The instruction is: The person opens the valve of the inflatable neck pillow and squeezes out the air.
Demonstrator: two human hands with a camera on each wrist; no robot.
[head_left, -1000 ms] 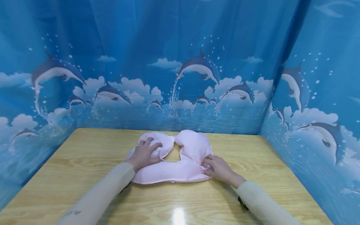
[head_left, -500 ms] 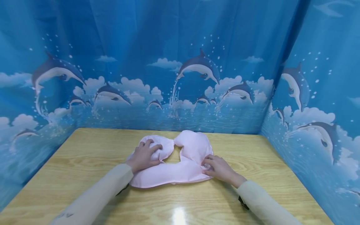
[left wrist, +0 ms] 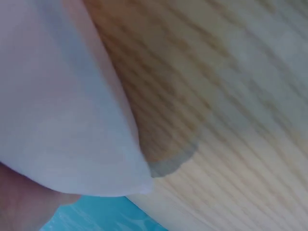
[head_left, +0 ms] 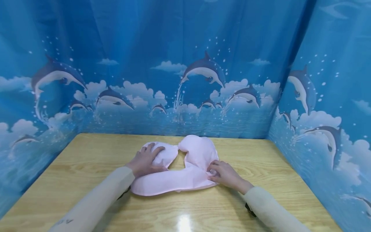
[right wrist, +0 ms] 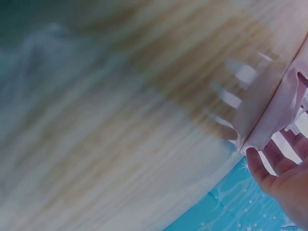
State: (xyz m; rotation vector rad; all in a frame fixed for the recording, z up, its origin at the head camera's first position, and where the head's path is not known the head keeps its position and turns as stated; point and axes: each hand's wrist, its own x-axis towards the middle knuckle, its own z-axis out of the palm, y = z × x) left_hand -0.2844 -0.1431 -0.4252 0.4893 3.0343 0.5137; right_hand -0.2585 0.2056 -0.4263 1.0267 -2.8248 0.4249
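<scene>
Pink cushion laid on table | cushion's left side: covered by left grip, spread | cushion's right corner: apparently pinched by right grip

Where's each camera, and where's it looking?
Head: on the head, facing forward and down at the pink cushion, table and dolphin curtain; left hand, right hand and sleeves show.
Left wrist: on that wrist, facing cushion and table; some hand shows.
Right wrist: on that wrist, facing table and cushion's edge; fingers show.
Both wrist views share cushion, table and curtain.
</scene>
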